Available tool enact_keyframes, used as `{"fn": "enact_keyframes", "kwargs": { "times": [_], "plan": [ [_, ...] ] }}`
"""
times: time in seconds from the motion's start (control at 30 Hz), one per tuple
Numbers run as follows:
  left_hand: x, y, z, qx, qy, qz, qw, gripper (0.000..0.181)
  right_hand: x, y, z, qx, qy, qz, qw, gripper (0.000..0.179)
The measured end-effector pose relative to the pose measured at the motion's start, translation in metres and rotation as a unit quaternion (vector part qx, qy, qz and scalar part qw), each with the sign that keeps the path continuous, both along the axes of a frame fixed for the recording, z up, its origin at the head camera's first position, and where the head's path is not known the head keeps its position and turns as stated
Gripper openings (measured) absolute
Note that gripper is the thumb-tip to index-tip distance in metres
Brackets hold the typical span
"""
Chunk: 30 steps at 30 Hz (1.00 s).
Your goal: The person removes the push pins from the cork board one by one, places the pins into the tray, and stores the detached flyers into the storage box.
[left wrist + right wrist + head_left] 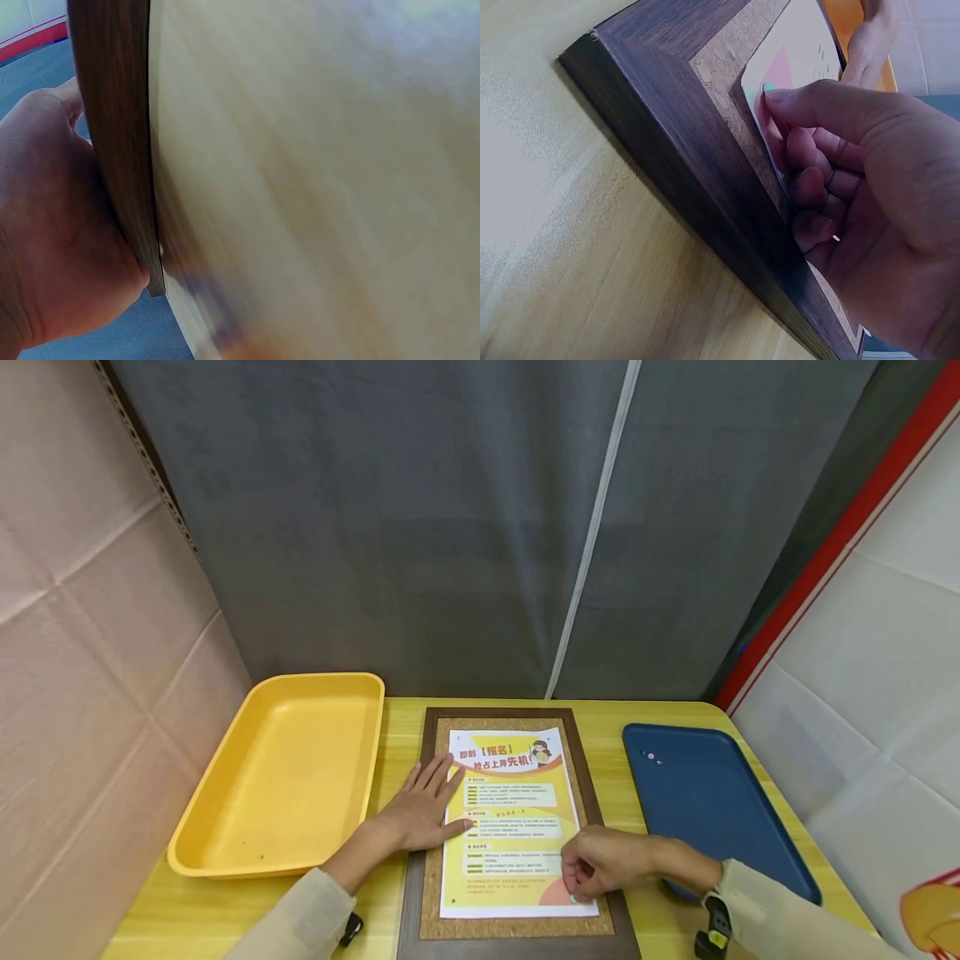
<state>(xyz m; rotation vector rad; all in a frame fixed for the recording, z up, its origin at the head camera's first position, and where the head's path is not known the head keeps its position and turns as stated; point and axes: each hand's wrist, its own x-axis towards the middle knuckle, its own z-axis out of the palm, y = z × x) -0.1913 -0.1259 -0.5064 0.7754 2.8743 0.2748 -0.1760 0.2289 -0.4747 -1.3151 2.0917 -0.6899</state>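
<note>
A printed yellow-and-white poster (517, 852) lies on a cork board (432, 893) with a dark brown wooden frame (592, 777). My left hand (420, 814) rests spread across the board's left side, fingertips on the poster's left edge; in the left wrist view its palm lies against the frame (112, 112). At the poster's lower right corner my right hand (600, 864) pinches a small green pushpin (768, 88), thumb tip at its head and the other fingers curled. Small dark dots show near the other poster corners.
A yellow tray (281, 777) stands left of the board. To the right lies a dark blue tray (720, 810) with several tiny pins (652, 757) near its upper left corner. A grey curtain (412, 527) hangs behind the wood-patterned table (401, 718).
</note>
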Motion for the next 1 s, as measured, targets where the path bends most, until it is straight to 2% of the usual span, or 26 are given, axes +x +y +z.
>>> {"fn": "enact_keyframes", "kwargs": {
  "times": [0.63,1.0],
  "plan": [
    [0.000,0.000,0.002,-0.002,-0.003,-0.001,1.0000,0.090,0.001,0.001,-0.002,-0.007,0.005,-0.007,0.9999,0.010],
    [-0.004,-0.003,-0.013,0.024,0.001,0.000,0.9997,0.093,0.001,0.002,-0.004,-0.011,0.013,-0.005,0.9998,0.011]
  ]
}}
